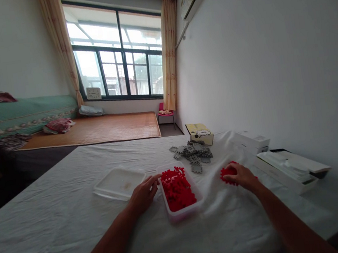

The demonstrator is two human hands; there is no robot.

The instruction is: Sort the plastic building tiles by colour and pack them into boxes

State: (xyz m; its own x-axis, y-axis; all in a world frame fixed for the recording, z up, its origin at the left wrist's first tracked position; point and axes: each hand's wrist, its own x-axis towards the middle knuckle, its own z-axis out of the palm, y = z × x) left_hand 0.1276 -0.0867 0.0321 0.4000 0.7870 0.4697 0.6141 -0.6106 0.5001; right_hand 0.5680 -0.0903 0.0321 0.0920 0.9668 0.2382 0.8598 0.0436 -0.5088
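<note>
A clear plastic box [183, 213] filled with red snowflake-shaped pieces [177, 191] sits on the white sheet in front of me. My left hand [143, 194] rests against the box's left rim, fingers curled at its edge. My right hand [241, 176] lies to the right of the box, fingers closed over a small bunch of red pieces [226, 173] on the sheet. A pile of grey pieces [193, 154] of the same shape lies farther back, between the two hands.
The box's clear lid [119, 183] lies left of my left hand. A yellow carton [200, 134] stands behind the grey pile. White boxes [286, 165] line the right wall. A bed with a mat [101, 129] and a window are beyond.
</note>
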